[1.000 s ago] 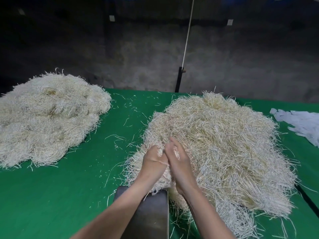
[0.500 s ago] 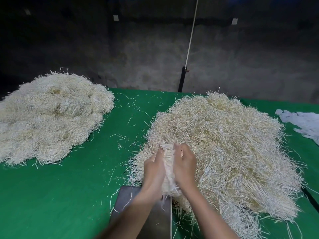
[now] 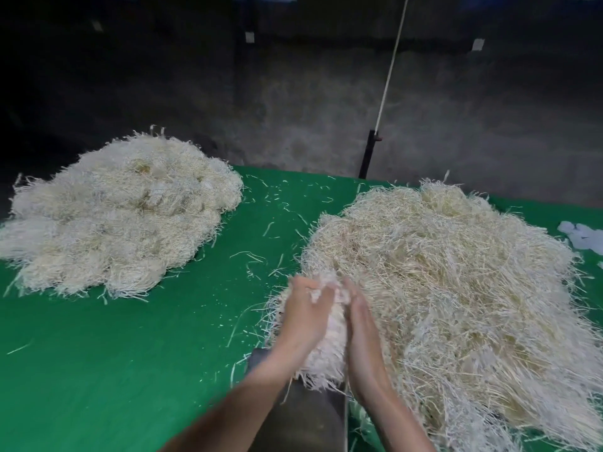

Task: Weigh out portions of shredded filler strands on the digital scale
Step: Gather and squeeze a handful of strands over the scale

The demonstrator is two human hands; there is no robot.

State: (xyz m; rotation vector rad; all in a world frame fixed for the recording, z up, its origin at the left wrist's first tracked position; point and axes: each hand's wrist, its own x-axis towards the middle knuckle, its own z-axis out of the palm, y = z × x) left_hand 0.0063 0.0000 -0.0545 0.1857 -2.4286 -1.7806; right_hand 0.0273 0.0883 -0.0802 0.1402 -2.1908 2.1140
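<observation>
The left hand (image 3: 306,316) curls round a bundle of strands (image 3: 326,357); the right hand (image 3: 360,334) presses it with straight fingers. The bundle is above the grey scale platform (image 3: 306,415) at the near edge of the green surface (image 3: 130,353), just beside the loose pile (image 3: 456,288). A second pile (image 3: 114,216) lies at the far left.

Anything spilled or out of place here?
Loose strands lie scattered on the green cloth between the left pile and the right pile. Otherwise nothing odd: the left hand and right hand press a bundle between them above the scale.
</observation>
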